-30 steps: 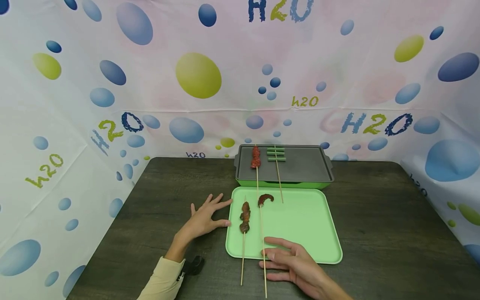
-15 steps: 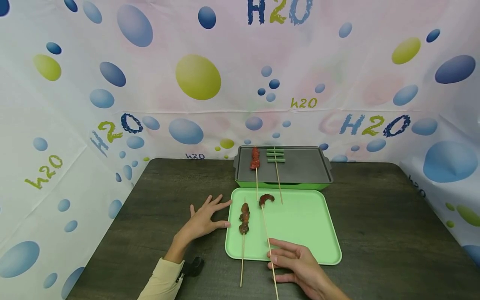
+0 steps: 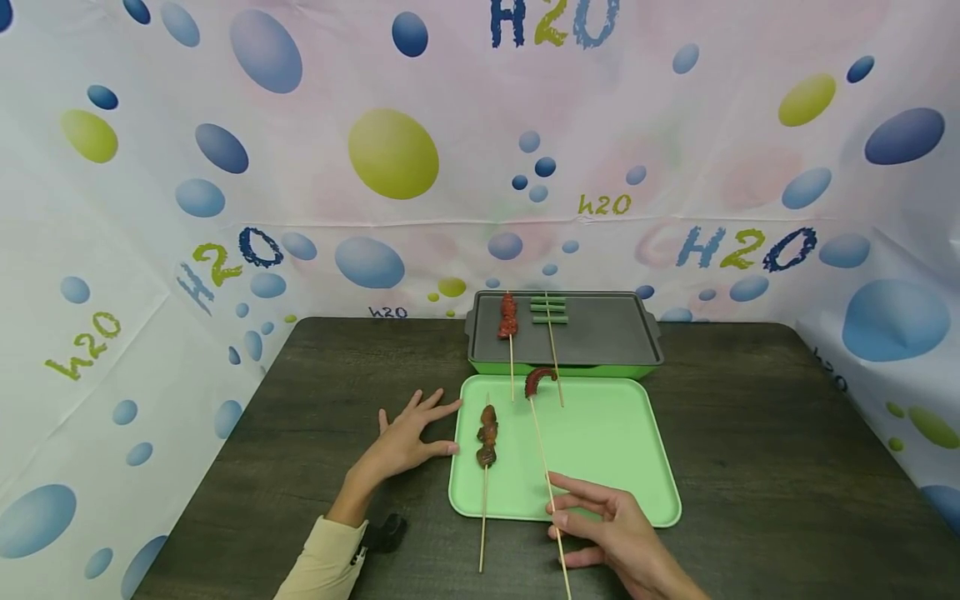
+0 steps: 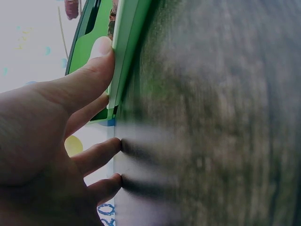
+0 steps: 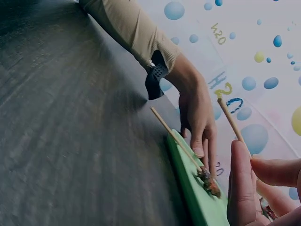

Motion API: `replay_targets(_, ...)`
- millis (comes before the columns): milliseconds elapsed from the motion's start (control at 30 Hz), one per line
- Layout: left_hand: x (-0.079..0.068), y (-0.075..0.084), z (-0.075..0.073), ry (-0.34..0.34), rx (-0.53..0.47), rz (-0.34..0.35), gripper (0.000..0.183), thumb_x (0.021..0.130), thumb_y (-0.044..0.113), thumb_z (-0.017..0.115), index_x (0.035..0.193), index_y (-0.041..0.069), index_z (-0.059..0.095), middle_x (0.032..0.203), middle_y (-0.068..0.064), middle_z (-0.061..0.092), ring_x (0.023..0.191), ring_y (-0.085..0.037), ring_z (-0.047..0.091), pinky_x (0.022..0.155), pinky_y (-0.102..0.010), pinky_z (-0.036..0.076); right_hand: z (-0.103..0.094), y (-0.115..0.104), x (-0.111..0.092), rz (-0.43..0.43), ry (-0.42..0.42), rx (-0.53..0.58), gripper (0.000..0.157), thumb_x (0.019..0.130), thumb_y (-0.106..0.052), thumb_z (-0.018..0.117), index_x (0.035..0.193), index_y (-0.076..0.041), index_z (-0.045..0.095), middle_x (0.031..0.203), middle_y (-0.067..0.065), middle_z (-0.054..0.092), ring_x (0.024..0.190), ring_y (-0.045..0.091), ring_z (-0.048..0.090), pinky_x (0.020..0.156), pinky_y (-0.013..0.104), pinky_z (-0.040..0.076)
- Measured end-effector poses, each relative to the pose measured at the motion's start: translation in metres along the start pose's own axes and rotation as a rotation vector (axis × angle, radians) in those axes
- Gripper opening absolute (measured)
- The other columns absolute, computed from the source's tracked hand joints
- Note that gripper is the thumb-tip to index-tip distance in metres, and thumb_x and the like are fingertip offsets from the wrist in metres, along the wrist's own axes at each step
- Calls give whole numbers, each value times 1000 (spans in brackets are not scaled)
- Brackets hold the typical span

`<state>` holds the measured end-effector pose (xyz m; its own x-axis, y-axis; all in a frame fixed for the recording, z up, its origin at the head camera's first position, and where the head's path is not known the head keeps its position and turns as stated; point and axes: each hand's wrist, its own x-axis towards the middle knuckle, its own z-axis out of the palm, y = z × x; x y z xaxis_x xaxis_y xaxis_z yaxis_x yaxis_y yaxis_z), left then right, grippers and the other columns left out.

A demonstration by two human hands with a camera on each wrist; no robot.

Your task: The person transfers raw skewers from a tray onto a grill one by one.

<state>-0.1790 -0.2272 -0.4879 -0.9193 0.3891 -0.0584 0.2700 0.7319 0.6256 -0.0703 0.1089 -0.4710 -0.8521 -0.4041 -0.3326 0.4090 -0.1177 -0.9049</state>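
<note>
My right hand (image 3: 611, 533) pinches the wooden stick of a skewer (image 3: 542, 446) between thumb and fingers, above the front of a light green tray (image 3: 600, 442). At the skewer's far end is a curved dark red piece of food (image 3: 537, 381), over the tray's back edge. My left hand (image 3: 405, 437) lies with spread fingers at the tray's left side, thumb and a finger touching the rim. In the left wrist view two fingertips (image 4: 115, 146) rest on the table. A skewer of brown meat chunks (image 3: 487, 437) lies on the tray's left, its stick overhanging the front.
Behind the tray stands a green toy-like grill with a dark grey plate (image 3: 607, 329). On it lie a red meat skewer (image 3: 508, 317) and a skewer of green pieces (image 3: 550, 308), both sticks reaching over the tray. A patterned curtain (image 3: 397, 150) hangs behind the dark table (image 3: 757, 450).
My right hand has moved the curved-piece skewer to the right and then forward, its food end now near the grill's front. My left hand has stayed at the tray's rim.
</note>
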Motion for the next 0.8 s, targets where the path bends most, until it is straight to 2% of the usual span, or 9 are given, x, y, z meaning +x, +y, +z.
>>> replay_targets(333, -1, 1, 0, 5, 2, 3, 74, 90, 38, 78, 155, 19, 49, 166, -18, 28, 154, -47, 9, 102, -86, -9, -15, -12, -6, -85, 22, -46, 61, 98, -11, 71, 153, -3, 48, 121, 14, 66, 99, 25, 70, 77, 46, 62)
replay_targets(567, 0, 1, 0, 7, 2, -2, 74, 90, 38, 78, 156, 20, 49, 166, -18, 28, 154, -46, 8, 102, -86, -9, -32, -18, -4, -90, 89, -66, 55, 98, -14, 71, 151, -13, 55, 123, 13, 68, 101, 22, 70, 79, 46, 61)
replay_targets(800, -3, 2, 0, 27, -2, 35, 75, 88, 39, 79, 155, 17, 50, 164, -22, 30, 152, -51, 12, 101, -87, -7, -51, -22, 3, -105, 146, -81, 57, 99, -15, 71, 152, -12, 53, 123, 11, 68, 100, 18, 71, 79, 41, 62)
